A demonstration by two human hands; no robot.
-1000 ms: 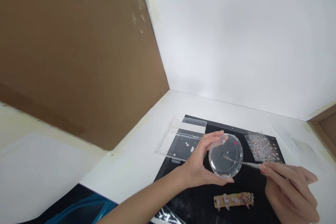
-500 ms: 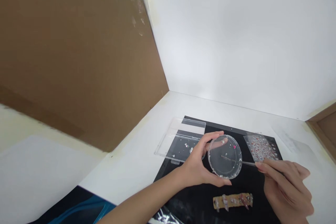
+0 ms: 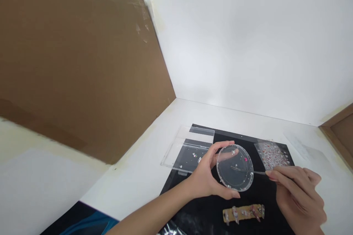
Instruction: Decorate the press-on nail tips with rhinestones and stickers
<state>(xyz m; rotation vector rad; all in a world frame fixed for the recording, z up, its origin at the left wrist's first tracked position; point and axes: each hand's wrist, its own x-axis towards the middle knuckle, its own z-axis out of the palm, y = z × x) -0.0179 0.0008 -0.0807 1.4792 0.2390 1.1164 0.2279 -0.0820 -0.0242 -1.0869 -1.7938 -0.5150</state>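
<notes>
- Since the left hand [image 3: 205, 177] holds the dish [image 3: 235, 180] by its rim, thumb near, fingers round the far side, its middle is free for the tweezers [image 3: 258, 172].
- Left grip: closed on the dish, above the mat [image 3: 205, 214]. Dish is tilted, face toward the wearer, probably for a clear view.
- Right hand [image 3: 300, 191]: grip closed on the tweezers, pen-style, likely for fine control. Tip is at the dish's middle; can't tell if it pinches anything.
- Pink gem [image 3: 245, 159] plus pale bits in the dish; dark mat likely helps them show.
- Clear case [image 3: 174, 154] lies open, part on mat, part on bench [image 3: 140, 180]. Gem sheet [image 3: 272, 155] is right; both look placed for easy reach.
- Tan strip [image 3: 240, 212] sits nearest the wearer, nail tips [image 3: 235, 215] across it, likely mounted to hold them apart.
</notes>
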